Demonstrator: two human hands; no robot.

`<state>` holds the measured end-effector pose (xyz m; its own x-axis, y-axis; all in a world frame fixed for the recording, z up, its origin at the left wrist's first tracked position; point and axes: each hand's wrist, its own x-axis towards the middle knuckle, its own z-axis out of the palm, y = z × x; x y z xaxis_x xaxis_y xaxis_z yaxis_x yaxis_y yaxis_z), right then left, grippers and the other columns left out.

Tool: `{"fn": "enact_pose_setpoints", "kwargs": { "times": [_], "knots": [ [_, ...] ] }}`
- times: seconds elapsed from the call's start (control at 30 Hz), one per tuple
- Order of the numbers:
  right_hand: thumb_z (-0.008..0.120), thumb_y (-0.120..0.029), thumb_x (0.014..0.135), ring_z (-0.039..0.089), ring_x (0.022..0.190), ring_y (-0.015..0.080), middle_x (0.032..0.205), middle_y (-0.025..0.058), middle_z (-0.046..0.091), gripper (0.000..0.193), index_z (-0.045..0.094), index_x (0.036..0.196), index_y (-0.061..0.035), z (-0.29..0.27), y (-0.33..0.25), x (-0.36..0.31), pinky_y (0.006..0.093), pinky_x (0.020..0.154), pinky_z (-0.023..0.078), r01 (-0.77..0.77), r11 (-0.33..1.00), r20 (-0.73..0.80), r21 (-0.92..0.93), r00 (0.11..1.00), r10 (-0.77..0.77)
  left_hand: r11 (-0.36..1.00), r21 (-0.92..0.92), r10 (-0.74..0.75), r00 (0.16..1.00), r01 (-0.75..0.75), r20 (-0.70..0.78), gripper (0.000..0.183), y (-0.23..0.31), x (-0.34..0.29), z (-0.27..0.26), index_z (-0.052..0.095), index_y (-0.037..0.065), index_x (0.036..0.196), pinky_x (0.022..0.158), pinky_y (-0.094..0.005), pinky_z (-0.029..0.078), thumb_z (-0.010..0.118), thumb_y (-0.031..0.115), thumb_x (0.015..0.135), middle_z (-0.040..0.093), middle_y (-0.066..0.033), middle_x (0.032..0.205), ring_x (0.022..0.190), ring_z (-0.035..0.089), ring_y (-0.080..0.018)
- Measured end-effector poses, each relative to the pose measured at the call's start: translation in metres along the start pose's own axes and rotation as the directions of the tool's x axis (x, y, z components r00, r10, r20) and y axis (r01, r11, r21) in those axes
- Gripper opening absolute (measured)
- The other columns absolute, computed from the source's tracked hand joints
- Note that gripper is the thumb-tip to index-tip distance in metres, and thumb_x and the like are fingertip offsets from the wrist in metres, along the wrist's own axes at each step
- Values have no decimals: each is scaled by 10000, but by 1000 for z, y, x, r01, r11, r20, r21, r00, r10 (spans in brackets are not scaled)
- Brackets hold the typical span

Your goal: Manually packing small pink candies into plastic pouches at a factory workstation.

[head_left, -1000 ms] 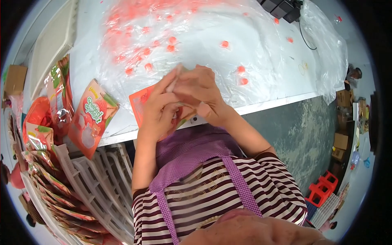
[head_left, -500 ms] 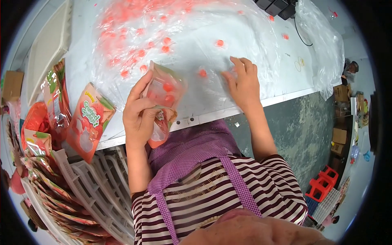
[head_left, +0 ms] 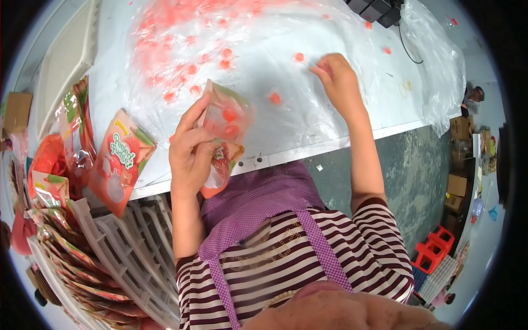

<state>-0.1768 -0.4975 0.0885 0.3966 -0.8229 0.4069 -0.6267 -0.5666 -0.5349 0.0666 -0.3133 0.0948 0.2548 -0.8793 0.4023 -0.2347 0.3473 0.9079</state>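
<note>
My left hand [head_left: 190, 146] grips a reddish-pink pouch [head_left: 217, 170] above the table's front edge. Through the pouch's clear side, round red candies [head_left: 229, 115] show. My right hand [head_left: 340, 80] is over the plastic sheet on the table, its fingers curled in toward the thumb. What those fingers hold, if anything, is hidden. Just left of the fingertips lies a single wrapped red candy [head_left: 298, 56]. Another wrapped candy [head_left: 275, 98] lies between my two hands.
Many wrapped candies [head_left: 165, 38] spread over clear plastic at the far left. Filled pouches [head_left: 122, 159] stand at the left edge, above white plastic crates [head_left: 124, 247] and a row of stacked pouches [head_left: 82, 264]. Black devices with a cord [head_left: 379, 11] sit far right. Red stools [head_left: 433, 250] stand on the floor.
My right hand has moved away and slightly right, and its spread fingers have curled in. The left hand still holds the pouch, nearly unmoved.
</note>
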Motion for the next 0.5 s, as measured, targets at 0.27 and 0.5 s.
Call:
{"fn": "enact_pose_setpoints", "kwargs": {
  "times": [0.27, 0.5],
  "knots": [
    [579, -89, 824, 557, 817, 281, 885, 127, 578, 149, 548, 949, -14, 41, 26, 21, 350, 707, 461, 94, 980, 159, -175, 985, -66, 998, -30, 54, 997, -52, 53, 54, 2, 3, 2, 549, 6, 835, 1006, -421, 349, 565, -37, 807, 434, -235, 1318, 1248, 409, -354],
    [599, -89, 793, 529, 853, 280, 899, 115, 557, 235, 580, 1026, -68, 40, -15, -20, 347, 730, 456, 238, 960, 254, 146, 929, -269, 998, -24, 61, 997, -60, 38, 78, 3, 2, 4, 552, 10, 835, 1015, -419, 345, 564, -54, 790, 436, -210, 1327, 1251, 407, -354]
  ]
}}
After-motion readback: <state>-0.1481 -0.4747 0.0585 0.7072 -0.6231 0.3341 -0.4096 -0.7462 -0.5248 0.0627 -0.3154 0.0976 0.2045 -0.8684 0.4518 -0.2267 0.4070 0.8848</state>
